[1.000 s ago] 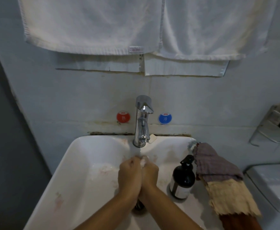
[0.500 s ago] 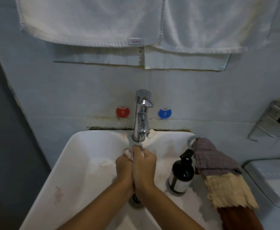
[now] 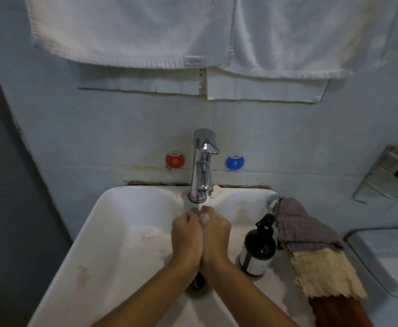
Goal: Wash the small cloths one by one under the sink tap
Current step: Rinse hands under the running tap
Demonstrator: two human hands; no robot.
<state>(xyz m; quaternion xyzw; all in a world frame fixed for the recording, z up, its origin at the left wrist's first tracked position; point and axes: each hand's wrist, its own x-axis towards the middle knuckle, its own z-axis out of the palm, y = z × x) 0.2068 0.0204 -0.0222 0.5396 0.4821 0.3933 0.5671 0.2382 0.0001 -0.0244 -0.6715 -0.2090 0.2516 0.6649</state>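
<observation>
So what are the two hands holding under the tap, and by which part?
A small pale cloth, bunched up between the left hand and right hand. The curled fingers enclose nearly all of it, so the part held cannot be told.

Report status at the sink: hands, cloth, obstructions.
Left hand and right hand both clenched together on small pale wet cloth, under chrome tap. Purple, yellow and rust cloths wait on basin's right rim. Nothing blocking.

My hands (image 3: 201,234) together over the sink (image 3: 113,232), below the tap (image 3: 202,166). Bottle (image 3: 258,249) right of them; cloths (image 3: 311,251) stacked further right on the rim.
</observation>
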